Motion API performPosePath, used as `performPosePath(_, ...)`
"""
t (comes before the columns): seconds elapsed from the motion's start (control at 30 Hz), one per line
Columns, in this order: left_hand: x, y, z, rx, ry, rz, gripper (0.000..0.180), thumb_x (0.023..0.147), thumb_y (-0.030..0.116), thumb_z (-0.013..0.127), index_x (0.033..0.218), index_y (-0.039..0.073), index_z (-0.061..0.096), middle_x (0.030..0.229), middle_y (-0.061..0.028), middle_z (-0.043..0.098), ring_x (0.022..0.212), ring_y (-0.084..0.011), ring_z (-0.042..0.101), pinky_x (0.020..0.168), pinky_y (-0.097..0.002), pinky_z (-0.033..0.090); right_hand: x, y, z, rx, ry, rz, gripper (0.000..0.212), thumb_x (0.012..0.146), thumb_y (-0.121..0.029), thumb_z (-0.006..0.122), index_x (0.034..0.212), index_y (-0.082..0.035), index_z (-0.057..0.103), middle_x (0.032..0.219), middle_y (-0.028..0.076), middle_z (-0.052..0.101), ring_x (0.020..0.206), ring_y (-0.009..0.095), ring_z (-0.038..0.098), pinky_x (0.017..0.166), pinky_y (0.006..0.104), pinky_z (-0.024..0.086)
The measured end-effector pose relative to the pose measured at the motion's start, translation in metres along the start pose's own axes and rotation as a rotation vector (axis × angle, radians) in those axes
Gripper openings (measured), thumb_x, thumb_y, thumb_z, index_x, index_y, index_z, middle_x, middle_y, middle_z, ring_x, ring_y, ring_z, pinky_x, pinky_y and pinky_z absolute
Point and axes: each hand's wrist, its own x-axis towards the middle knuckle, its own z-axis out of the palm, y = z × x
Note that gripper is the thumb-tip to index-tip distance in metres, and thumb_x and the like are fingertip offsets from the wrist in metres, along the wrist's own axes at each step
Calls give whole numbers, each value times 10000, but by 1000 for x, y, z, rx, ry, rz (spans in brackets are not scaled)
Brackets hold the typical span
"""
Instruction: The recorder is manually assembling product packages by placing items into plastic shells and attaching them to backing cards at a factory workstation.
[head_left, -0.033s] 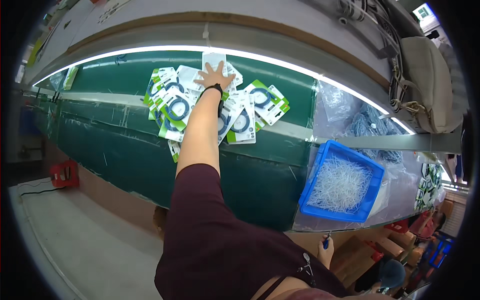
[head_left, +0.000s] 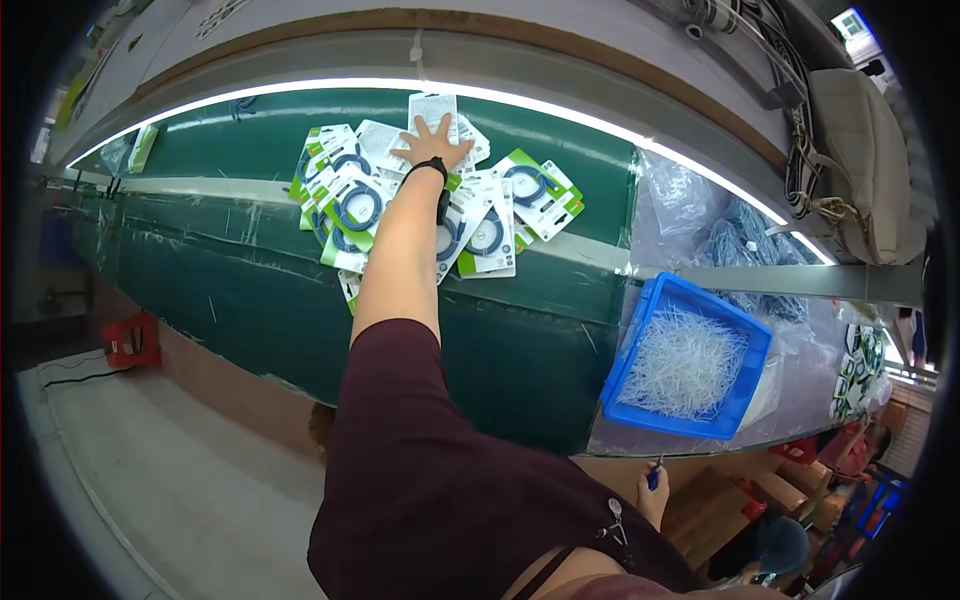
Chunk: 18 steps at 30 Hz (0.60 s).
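Observation:
My left hand (head_left: 433,145) lies with fingers spread on a white package card (head_left: 432,105) at the back of a pile. The pile holds several white and green cards with coiled blue-grey cables (head_left: 357,208), on both sides of my outstretched left arm. Part of it is hidden under that forearm, which wears a black wristband. At the lower right, beyond the table's near edge, my right hand (head_left: 655,495) is closed round a small blue-handled tool (head_left: 655,478) with a metal tip pointing up; its exact kind is too small to tell.
A blue bin (head_left: 668,428) full of thin white plastic strips stands right of the green table mat (head_left: 520,350). Behind it lie bundled cables (head_left: 745,245) and clear bags. A metal rail and light strip cross above the table's back. People and cartons are at the lower right.
The view has shifted slightly, so the table and pile sit a little higher in the picture. My left hand stays spread on the cards, and my right hand keeps its hold.

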Motion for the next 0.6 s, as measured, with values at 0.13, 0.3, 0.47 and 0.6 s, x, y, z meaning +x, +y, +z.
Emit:
performPosePath(0.13, -27, -12, 15, 31, -26, 22, 798, 728, 613, 612, 1438, 407, 311, 1552, -122, 154, 1389, -478, 162, 1041, -720, 137, 33, -52, 13, -24, -98, -52, 314, 822, 4, 596, 1134, -13, 566, 887, 36, 552, 822, 128, 541, 773, 266, 453)
performPosePath(0.3, -109, -9, 32, 22, -45, 196, 746, 736, 502, 626, 1424, 398, 354, 1557, -124, 138, 1392, -489, 122, 1038, -732, 113, 68, -47, 18, -12, -185, -253, 334, 826, -11, 601, 1158, -11, 562, 913, 51, 575, 866, 144, 565, 798, 277, 463)
performPosePath(0.47, -190, -30, 53, 17, 81, 311, 724, 743, 448, 635, 1413, 410, 365, 1545, -154, 159, 1376, -507, 138, 1007, -752, 118, 82, -58, 22, -90, -325, -310, 361, 817, -29, 618, 1172, -11, 559, 950, 74, 599, 889, 168, 582, 826, 298, 463)
performPosePath(0.6, -210, -33, 65, 9, 20, 376, 740, 751, 590, 619, 1421, 423, 351, 1561, -161, 88, 1392, -508, 74, 1006, -758, 78, 95, -69, 43, -99, -395, -431, 372, 808, -31, 624, 1173, -13, 557, 961, 88, 603, 897, 186, 591, 835, 305, 464)
